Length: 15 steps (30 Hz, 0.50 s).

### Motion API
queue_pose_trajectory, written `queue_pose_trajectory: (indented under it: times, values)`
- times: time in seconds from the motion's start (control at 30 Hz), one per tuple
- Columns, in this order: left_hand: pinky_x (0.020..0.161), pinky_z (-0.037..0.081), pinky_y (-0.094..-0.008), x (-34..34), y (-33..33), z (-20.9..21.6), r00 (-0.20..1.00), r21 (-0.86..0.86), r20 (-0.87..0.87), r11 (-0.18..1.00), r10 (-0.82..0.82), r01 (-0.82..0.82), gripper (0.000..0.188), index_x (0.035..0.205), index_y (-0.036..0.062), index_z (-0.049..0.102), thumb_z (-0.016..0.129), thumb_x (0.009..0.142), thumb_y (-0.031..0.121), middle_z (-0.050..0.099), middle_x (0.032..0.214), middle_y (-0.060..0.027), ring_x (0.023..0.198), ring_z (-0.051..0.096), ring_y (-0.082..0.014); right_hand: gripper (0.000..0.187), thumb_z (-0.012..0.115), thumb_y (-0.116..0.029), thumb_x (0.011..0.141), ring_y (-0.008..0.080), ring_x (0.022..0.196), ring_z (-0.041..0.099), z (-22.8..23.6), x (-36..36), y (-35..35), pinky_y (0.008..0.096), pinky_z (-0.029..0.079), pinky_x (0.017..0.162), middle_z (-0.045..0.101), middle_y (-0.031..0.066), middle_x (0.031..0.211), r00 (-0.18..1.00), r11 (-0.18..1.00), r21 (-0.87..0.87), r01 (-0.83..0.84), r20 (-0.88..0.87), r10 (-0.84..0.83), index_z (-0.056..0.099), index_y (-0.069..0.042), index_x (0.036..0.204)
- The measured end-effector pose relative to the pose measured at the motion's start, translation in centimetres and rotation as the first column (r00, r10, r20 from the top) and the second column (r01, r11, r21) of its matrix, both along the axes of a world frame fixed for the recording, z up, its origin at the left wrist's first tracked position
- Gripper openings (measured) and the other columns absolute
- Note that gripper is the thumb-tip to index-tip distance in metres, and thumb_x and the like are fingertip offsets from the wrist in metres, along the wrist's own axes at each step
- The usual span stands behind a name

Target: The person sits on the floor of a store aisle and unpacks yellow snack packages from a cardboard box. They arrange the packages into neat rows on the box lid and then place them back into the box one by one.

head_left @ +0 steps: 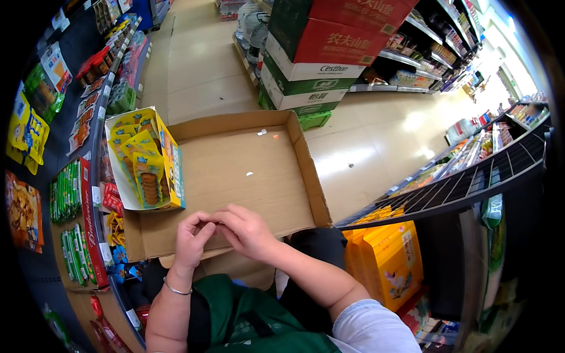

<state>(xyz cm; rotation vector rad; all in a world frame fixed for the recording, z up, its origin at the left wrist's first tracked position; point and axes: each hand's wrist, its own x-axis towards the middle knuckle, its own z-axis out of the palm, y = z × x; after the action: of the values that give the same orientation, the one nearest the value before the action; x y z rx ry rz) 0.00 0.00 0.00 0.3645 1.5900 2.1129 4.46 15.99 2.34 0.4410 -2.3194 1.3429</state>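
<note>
My left hand (196, 236) and my right hand (248, 233) meet over the near edge of a shallow cardboard tray (226, 176). The fingers of both are curled and pinched together at the tips; whatever they hold, if anything, is hidden. A silver bangle circles my left wrist. At the tray's left end stands an opened display box (175, 170), yellow, white and teal, filled with yellow snack packets (148, 179) showing round brown biscuits. A few small paper scraps (250, 173) lie on the tray's bottom.
Along my left runs a store shelf with green-wrapped bars in a red box (82, 188) and hanging snack bags (29, 132). Stacked cartons (335, 41) rise beyond the tray on a green crate (315, 120). A black wire rack (471, 185) and yellow packages (388, 259) are at my right.
</note>
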Motion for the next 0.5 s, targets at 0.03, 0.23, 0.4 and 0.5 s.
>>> queue_pose_trajectory:
  times: [0.03, 0.23, 0.4, 0.5]
  values:
    - [0.072, 0.045, -0.0214, 0.0, -0.1, 0.2, 1.000, -0.009, -0.007, 1.000, -0.003, 0.003, 0.009, 0.092, 0.0005, 0.060, 0.059, 0.087, 0.008, 0.061, 0.083, -0.0015, 0.077, 0.055, -0.0075, 0.027, 0.062, 0.000, 0.076, 0.0303, 0.073, 0.057, -0.1, 0.0, -0.1, 0.0369, 0.047, 0.062, 0.056, 0.0122, 0.085, 1.000, 1.000, -0.006, -0.001, 0.003, 0.001, 0.058, -0.004, 0.102]
    - [0.071, 0.044, -0.0213, -0.3, 0.0, -0.1, 1.000, 0.006, -0.014, 1.000, -0.022, 0.022, 0.012, 0.088, 0.0004, 0.061, 0.056, 0.089, 0.012, 0.061, 0.082, -0.0016, 0.076, 0.055, -0.0073, 0.020, 0.063, 0.002, 0.075, 0.0286, 0.072, 0.058, 0.1, -0.2, 0.0, 0.0351, 0.048, 0.061, 0.058, 0.0116, 0.084, 1.000, 1.000, 0.009, 0.009, -0.001, -0.009, 0.059, -0.002, 0.094]
    - [0.071, 0.044, -0.0216, -0.4, -0.6, -0.3, 0.998, -0.014, -0.016, 0.998, -0.063, 0.063, 0.023, 0.086, -0.0002, 0.061, 0.052, 0.093, 0.020, 0.061, 0.082, -0.0017, 0.075, 0.054, -0.0075, 0.019, 0.064, -0.002, 0.075, 0.0288, 0.070, 0.057, 0.0, -0.1, -0.1, 0.0358, 0.047, 0.060, 0.057, 0.0118, 0.080, 1.000, 1.000, 0.025, -0.005, -0.006, 0.005, 0.059, -0.002, 0.094]
    - [0.070, 0.045, -0.0220, -0.2, -0.4, -0.3, 0.995, -0.085, -0.067, 0.994, -0.069, 0.063, 0.028, 0.087, -0.0006, 0.061, 0.050, 0.095, 0.024, 0.061, 0.081, -0.0017, 0.075, 0.055, -0.0077, 0.019, 0.062, -0.001, 0.074, 0.0299, 0.068, 0.056, 0.0, -0.2, 1.1, 0.0373, 0.047, 0.059, 0.054, 0.0125, 0.077, 0.999, 0.995, 0.098, 0.033, -0.043, -0.029, 0.058, -0.003, 0.092]
